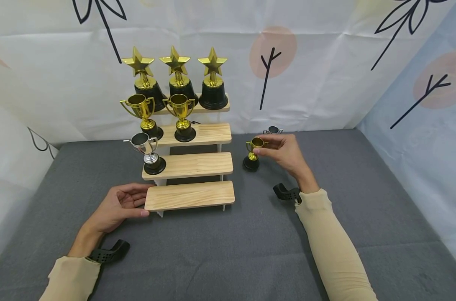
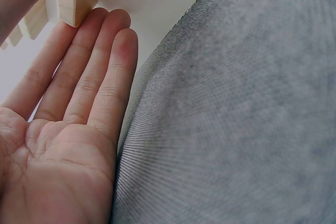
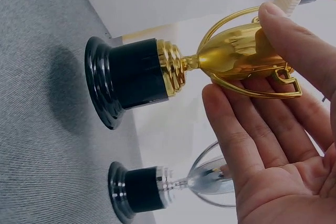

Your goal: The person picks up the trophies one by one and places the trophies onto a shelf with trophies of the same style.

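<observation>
My right hand [image 1: 282, 152] pinches a small gold trophy cup [image 3: 236, 56] by its bowl, thumb on one side and fingers on the other. Its black base hangs over the grey cloth, casting a shadow. A silver trophy cup [image 3: 210, 177] stands just behind, mostly hidden by that hand in the head view. On the left, my left hand [image 1: 116, 207] rests at the end of the lowest shelf [image 1: 190, 196] of a wooden tiered stand. Its fingers [image 2: 100, 66] are extended, their tips at the shelf's end, and the thumb lies by the front corner.
Gold star trophies [image 1: 213, 69] line the stand's top shelf. Two gold cups [image 1: 179, 106] occupy the left part of the second shelf, and a silver cup [image 1: 149, 152] stands at the left of the third. A patterned white backdrop [image 1: 318, 83] rises behind the grey table [image 1: 228, 259].
</observation>
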A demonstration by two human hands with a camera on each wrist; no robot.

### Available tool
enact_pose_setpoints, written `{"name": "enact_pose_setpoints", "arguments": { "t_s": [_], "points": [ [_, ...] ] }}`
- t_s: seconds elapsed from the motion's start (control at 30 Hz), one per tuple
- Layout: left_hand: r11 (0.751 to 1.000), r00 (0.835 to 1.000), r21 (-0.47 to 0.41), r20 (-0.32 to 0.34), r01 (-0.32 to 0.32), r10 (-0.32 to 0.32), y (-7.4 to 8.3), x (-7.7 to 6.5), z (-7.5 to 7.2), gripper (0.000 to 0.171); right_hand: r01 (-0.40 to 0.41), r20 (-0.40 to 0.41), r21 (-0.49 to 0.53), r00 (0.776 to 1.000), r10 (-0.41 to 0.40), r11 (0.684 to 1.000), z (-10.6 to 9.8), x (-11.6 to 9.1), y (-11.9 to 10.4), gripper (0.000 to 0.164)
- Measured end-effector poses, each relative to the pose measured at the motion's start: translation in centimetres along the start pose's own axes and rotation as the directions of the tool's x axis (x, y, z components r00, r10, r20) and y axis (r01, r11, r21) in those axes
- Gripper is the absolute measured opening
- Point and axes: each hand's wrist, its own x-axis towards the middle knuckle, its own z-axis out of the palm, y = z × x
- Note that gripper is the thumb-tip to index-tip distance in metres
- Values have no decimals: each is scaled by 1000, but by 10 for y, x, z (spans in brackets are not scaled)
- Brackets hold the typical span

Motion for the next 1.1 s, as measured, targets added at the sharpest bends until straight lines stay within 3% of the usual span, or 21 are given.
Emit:
{"name": "enact_pose_setpoints", "arguments": {
  "t_s": [1.1],
  "points": [
    [1000,1000,1,7,2,-2,1,-1,0,62,178,-9,-9,984,-178,984,4,-15,-49,38]
  ]
}}
